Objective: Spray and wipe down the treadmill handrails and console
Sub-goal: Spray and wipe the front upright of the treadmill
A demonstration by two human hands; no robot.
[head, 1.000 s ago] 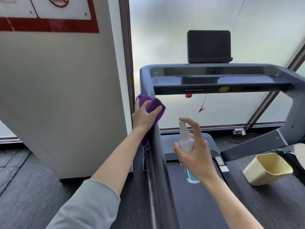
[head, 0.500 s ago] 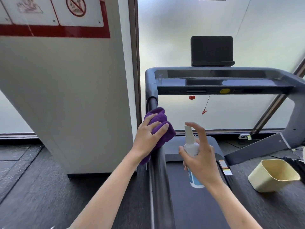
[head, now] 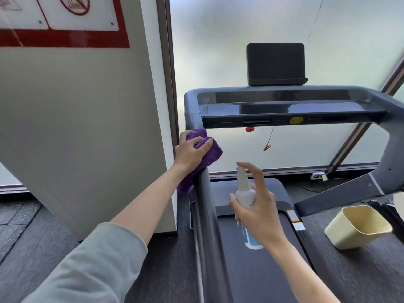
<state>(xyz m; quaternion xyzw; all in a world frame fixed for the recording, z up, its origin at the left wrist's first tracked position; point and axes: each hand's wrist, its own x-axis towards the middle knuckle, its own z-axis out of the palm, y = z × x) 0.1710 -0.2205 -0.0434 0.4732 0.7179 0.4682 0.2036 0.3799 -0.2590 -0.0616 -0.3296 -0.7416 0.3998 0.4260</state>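
**Q:** State the position of each of your hands and the reason for it.

**A:** My left hand (head: 192, 149) is curled over one purple cloth (head: 203, 154), pressing it around the left handrail (head: 205, 215) just below the bend where the rail meets the console (head: 284, 110). Wrapping the cloth round the rail lets one pass cover top and sides together. My right hand (head: 260, 213) grips one spray bottle (head: 246, 197) upright over the treadmill belt (head: 258, 270), index finger arched above the nozzle. I judge this keeps the bottle ready to fire without a regrip.

**Q:** Where do the task's surfaces stand?

**A:** The left handrail runs from the near edge up to the cloth. The right handrail (head: 393, 141) shows only at the far right, with neither hand on it. The console spans between them, also untouched.

**Q:** Count the items.

**A:** One cloth, one bottle, two handrails, one console, one dark screen (head: 276, 62) standing on it, one red safety clip (head: 267, 147) hanging beneath, one pale yellow bin (head: 358, 228) on the floor to the right.
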